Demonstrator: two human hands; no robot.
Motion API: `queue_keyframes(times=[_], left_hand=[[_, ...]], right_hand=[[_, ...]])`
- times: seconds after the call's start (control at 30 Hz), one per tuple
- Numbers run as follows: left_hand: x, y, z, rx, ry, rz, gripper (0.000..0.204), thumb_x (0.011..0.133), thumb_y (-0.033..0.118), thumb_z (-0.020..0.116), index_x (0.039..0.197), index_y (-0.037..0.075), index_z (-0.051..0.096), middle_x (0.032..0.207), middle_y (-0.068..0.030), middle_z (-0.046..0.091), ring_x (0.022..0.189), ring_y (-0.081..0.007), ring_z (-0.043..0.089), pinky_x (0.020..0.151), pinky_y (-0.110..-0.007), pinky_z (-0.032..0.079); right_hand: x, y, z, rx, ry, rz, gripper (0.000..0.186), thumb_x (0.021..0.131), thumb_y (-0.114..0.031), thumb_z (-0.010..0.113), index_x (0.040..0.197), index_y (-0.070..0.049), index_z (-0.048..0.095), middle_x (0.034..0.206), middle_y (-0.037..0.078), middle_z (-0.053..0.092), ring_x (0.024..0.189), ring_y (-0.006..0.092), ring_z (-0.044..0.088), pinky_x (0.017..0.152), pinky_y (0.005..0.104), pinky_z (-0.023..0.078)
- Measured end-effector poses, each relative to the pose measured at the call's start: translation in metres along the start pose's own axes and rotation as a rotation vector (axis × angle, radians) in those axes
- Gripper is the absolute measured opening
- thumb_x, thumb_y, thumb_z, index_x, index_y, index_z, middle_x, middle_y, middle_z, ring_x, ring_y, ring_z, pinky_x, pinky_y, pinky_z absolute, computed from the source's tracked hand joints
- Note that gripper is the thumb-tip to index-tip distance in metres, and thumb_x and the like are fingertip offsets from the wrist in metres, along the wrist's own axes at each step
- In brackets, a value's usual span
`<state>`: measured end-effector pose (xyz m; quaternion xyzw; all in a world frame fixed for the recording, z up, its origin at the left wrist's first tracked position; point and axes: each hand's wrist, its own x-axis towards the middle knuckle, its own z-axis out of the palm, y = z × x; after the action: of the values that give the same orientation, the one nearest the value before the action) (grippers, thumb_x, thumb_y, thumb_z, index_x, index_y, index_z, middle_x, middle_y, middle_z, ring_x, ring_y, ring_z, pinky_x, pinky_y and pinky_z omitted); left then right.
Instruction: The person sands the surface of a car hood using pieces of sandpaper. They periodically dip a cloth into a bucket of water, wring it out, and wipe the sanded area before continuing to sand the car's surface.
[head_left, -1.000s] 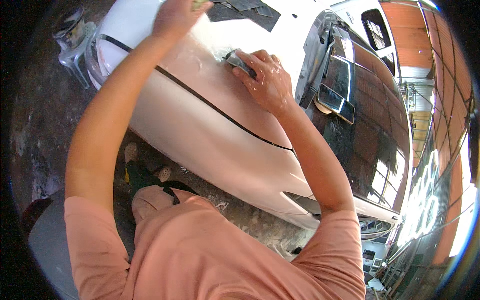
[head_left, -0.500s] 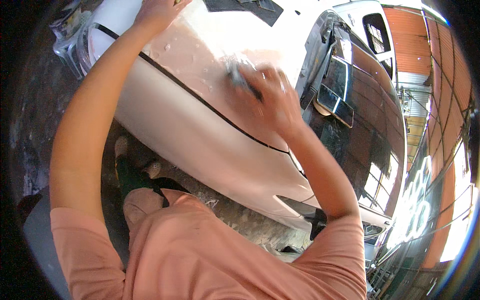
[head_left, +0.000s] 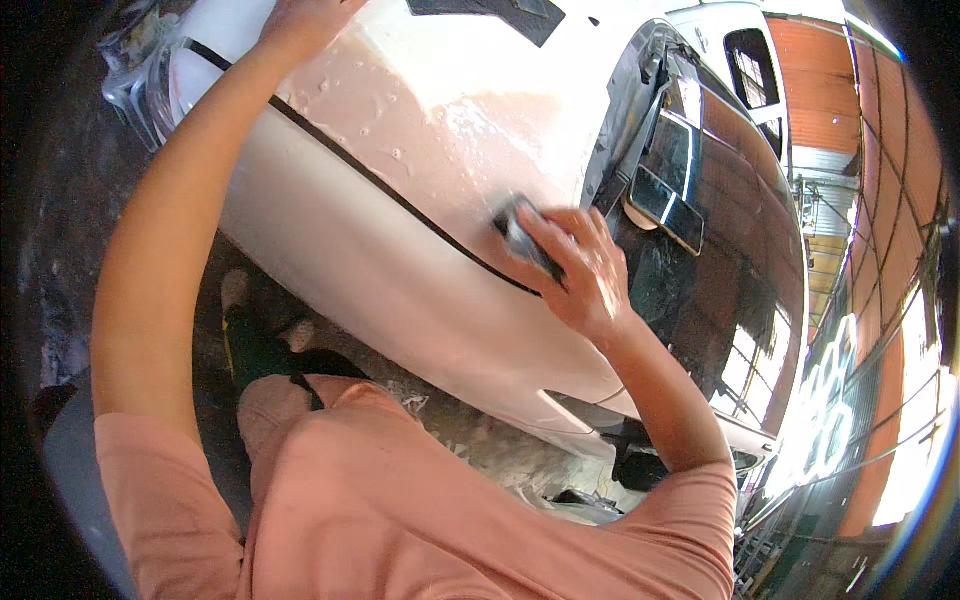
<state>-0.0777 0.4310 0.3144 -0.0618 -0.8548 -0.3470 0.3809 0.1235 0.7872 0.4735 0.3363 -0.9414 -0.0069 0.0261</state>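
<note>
My right hand (head_left: 585, 265) is closed around a dark grey block (head_left: 527, 238), which looks like a sanding block and is blurred by motion. It presses the block on the wet hood (head_left: 400, 150) of a white car, near the hood's rear corner by the windshield. Water drops and a milky film lie on the hood's pinkish-white surface. Farther forward along the hood, my left hand (head_left: 310, 25) reaches to the top edge of the view. Its fingers are mostly cut off there, so whatever they hold or touch is hidden.
A smartphone (head_left: 668, 208) lies at the windshield (head_left: 740, 230). Dark sheets (head_left: 495, 12) rest on the hood's far part. A black gap (head_left: 350, 160) separates hood from fender (head_left: 400, 290). Clear plastic (head_left: 140, 90) hangs around the car's front corner.
My right hand has slid the block back along the hood, toward me and to the right, near the windshield corner. My left hand has shifted slightly left.
</note>
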Motion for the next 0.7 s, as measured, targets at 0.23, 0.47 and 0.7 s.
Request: queue_keyframes(times=[0.23, 0.47, 0.7], left_hand=[[0.001, 0.014, 0.000, 0.009, -0.061, -0.052, 0.045, 0.091, 0.025, 0.076, 0.131, 0.011, 0.062, 0.128, -0.0178, 0.060, 0.125, -0.0395, 0.054, 0.109, -0.049, 0.044], [0.002, 0.012, -0.003, 0.012, -0.052, -0.028, 0.043, 0.091, 0.025, 0.076, 0.130, 0.011, 0.063, 0.127, -0.0176, 0.061, 0.124, -0.0398, 0.055, 0.109, -0.048, 0.044], [0.001, 0.008, -0.002, -0.010, -0.045, -0.016, 0.044, 0.090, 0.025, 0.076, 0.130, 0.010, 0.063, 0.127, -0.0176, 0.060, 0.124, -0.0394, 0.055, 0.108, -0.049, 0.044]], right_hand=[[0.103, 0.009, 0.031, -0.077, 0.105, -0.001, 0.038, 0.094, -0.039, 0.073, 0.128, -0.022, 0.072, 0.115, 0.007, 0.067, 0.106, 0.0317, 0.064, 0.083, 0.0467, 0.059], [-0.005, 0.003, -0.007, 0.043, -0.050, -0.053, 0.042, 0.093, -0.039, 0.073, 0.132, -0.023, 0.070, 0.114, 0.006, 0.069, 0.105, 0.0326, 0.063, 0.082, 0.0465, 0.059], [0.099, 0.012, 0.034, -0.058, 0.107, -0.031, 0.045, 0.091, -0.033, 0.076, 0.134, -0.022, 0.070, 0.115, 0.007, 0.068, 0.103, 0.0324, 0.063, 0.081, 0.0461, 0.059]])
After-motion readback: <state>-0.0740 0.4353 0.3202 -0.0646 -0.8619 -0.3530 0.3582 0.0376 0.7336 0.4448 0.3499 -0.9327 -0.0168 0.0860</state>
